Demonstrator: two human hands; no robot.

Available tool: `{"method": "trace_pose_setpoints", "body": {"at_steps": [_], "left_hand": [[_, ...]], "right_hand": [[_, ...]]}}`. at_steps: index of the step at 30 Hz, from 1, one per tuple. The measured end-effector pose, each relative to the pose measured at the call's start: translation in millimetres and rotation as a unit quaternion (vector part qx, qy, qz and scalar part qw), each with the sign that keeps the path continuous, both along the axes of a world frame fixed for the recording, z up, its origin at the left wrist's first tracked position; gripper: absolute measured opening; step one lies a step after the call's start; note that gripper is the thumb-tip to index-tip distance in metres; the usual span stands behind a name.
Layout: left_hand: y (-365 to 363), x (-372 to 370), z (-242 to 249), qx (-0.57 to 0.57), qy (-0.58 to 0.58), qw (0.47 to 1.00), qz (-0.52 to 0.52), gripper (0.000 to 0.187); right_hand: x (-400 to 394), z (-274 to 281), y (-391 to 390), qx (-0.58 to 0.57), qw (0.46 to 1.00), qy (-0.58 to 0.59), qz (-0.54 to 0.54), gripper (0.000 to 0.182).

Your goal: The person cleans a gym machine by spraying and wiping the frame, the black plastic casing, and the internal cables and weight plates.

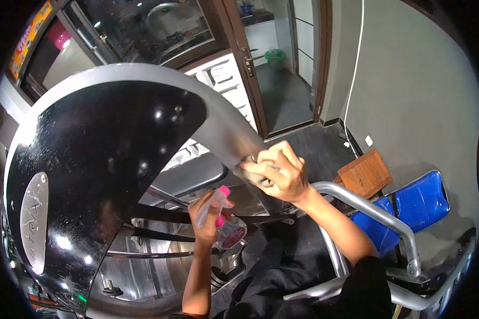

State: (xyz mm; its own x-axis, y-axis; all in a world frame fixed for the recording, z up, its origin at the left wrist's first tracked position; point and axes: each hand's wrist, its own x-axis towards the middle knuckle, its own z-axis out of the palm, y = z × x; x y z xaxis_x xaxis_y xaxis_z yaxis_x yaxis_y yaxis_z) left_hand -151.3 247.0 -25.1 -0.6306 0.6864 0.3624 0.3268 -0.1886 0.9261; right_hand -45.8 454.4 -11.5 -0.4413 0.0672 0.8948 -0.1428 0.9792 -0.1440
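My left hand is closed around the neck of a clear spray bottle with a pink nozzle and collar. A little pinkish liquid seems to lie in the bottle. To its right and higher up, my right hand grips a bunched greyish cloth. That cloth touches the lower end of a curved silver frame, part of a gym machine. The frame edges a glossy black panel bearing a metal badge with raised letters. Most of the cloth is hidden by my fingers.
Silver tubular bars run close by my right forearm. Beyond them are a blue seat and a brown wooden piece. A brown-framed glass door stands at the back, with a green bin visible past it.
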Motion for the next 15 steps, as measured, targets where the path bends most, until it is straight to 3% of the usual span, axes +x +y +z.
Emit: {"method": "trace_pose_setpoints", "body": {"at_steps": [4, 11, 15], "left_hand": [[0.9, -1.5, 1.1, -0.01, -0.002, 1.0, -0.005, 0.052], [6.9, 0.9, 1.7, -0.008, 0.013, 1.0, 0.002, 0.05], [10.0, 4.0, 8.0, -0.026, 0.013, 1.0, 0.01, 0.051]], "right_hand": [[0.0, -19.7, 2.7, -0.109, 0.993, 0.045, 0.03, 0.043], [42.5, -144.2, 4.9, -0.344, 0.938, -0.024, 0.032, 0.024], [28.9, -128.8, 7.9, -0.388, 0.921, 0.0, 0.017, 0.021]]}}
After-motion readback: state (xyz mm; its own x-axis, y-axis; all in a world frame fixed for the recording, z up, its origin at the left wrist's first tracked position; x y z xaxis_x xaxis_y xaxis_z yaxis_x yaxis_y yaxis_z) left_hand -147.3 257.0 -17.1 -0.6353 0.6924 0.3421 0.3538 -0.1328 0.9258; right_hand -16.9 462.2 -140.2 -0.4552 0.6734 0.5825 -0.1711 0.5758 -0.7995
